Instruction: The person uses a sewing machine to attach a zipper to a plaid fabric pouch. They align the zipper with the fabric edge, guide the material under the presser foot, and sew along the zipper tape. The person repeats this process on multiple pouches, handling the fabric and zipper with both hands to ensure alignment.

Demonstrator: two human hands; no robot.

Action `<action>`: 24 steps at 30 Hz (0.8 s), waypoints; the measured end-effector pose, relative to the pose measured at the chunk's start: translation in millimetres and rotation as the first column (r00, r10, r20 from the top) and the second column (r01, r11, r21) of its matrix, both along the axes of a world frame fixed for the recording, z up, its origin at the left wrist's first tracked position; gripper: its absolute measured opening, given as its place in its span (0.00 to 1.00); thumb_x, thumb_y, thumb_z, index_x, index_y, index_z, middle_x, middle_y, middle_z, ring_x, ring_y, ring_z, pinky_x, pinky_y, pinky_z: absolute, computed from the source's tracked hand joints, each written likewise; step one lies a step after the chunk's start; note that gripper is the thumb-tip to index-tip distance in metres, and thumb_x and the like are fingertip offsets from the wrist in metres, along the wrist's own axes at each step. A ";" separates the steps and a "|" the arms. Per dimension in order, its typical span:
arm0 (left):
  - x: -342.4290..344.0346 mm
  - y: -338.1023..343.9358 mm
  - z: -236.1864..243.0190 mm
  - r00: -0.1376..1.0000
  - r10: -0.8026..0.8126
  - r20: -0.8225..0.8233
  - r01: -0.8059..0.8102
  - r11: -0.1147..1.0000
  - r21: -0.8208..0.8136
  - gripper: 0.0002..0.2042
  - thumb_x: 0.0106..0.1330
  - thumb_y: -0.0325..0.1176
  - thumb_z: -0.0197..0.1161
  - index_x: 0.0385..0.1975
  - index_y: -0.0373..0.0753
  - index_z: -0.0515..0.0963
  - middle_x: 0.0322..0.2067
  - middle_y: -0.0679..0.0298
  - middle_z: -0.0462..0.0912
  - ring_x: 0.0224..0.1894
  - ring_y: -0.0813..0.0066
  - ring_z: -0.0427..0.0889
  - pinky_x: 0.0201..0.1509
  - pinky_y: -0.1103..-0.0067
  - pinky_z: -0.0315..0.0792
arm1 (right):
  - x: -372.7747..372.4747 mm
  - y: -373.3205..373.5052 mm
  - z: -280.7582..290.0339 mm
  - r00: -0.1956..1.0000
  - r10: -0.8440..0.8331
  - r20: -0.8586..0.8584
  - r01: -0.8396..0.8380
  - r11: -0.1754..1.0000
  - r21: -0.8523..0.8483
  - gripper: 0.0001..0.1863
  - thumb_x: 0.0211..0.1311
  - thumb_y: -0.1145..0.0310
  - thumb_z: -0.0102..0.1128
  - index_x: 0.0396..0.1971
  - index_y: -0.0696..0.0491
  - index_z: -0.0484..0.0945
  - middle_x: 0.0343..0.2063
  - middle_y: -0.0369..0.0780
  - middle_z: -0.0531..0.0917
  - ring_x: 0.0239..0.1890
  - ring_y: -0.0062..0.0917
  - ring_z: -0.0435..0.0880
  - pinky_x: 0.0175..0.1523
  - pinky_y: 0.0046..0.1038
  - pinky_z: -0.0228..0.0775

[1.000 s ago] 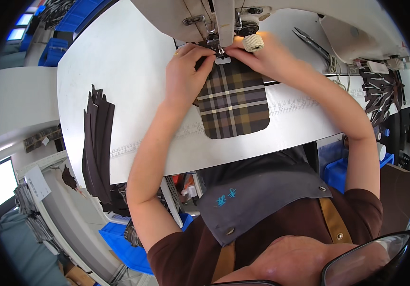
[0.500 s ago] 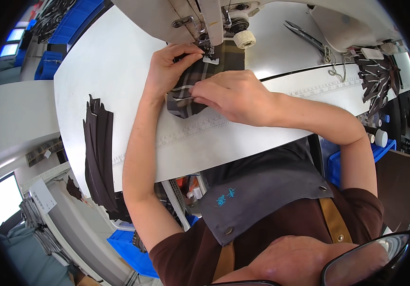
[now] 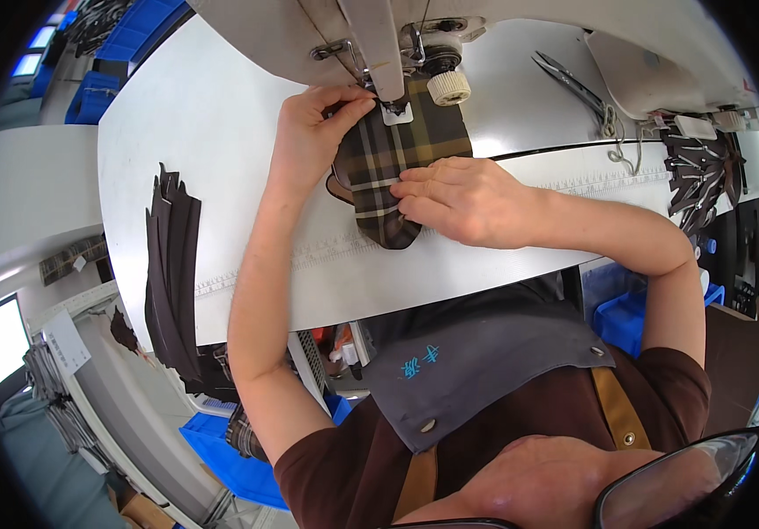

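A dark plaid fabric piece [image 3: 388, 163] with tan and white stripes lies under the presser foot of the sewing machine [image 3: 390, 62], its rounded end toward me. At the foot's left, my left hand [image 3: 313, 137] pinches the fabric's edge between thumb and fingertips. My right hand [image 3: 472, 204] lies on the fabric's right part, fingers stretched over it and holding nothing I can see. A small white plate [image 3: 398, 115] shows at the foot. Brown material peeks out beneath the plaid's left edge.
Dark fabric strips [image 3: 171, 273] hang over the table's left edge. Tweezers-like metal scissors [image 3: 569, 81] lie right of the machine, beside a cord. Several dark zipper-like pieces [image 3: 704, 167] sit at the far right. A ruler scale [image 3: 309, 254] runs along the white table. Blue bins [image 3: 238, 458] stand below.
The plaid piece has turned and now lies flatter, its rounded end further right. My right hand has released its folded edge and moved right, resting flatter. My left hand stays at the foot, pinching.
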State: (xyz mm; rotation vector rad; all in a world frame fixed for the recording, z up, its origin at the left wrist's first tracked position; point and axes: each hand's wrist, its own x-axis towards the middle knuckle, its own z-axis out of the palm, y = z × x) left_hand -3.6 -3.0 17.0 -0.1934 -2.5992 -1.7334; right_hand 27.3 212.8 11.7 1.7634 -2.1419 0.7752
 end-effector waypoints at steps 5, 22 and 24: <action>2.4 3.2 -1.1 1.000 0.030 -0.003 -0.031 0.999 -0.022 0.07 0.57 0.29 0.64 0.33 0.32 0.81 0.25 0.62 0.79 0.29 0.78 0.75 0.35 0.81 0.69 | 0.9 1.2 3.8 0.999 -0.001 0.040 -0.002 0.998 0.063 0.10 0.48 0.72 0.57 0.31 0.60 0.77 0.40 0.46 0.82 0.43 0.35 0.82 0.43 0.30 0.75; 7.3 10.4 -0.7 0.976 -0.049 -0.213 0.000 0.975 -0.223 0.04 0.55 0.27 0.64 0.29 0.36 0.81 0.30 0.64 0.81 0.34 0.70 0.78 0.40 0.78 0.72 | -0.2 3.4 1.3 1.000 -0.003 -0.023 0.004 0.999 0.046 0.10 0.47 0.73 0.59 0.32 0.60 0.78 0.41 0.45 0.82 0.43 0.33 0.82 0.39 0.27 0.76; 7.3 8.5 -3.9 0.939 -0.103 -0.328 -0.005 0.950 -0.313 0.04 0.54 0.27 0.64 0.29 0.37 0.81 0.30 0.66 0.80 0.34 0.68 0.78 0.38 0.77 0.73 | -0.3 3.2 1.1 1.000 0.001 -0.017 -0.001 1.000 0.025 0.10 0.48 0.73 0.59 0.32 0.60 0.77 0.39 0.45 0.82 0.42 0.33 0.83 0.39 0.28 0.76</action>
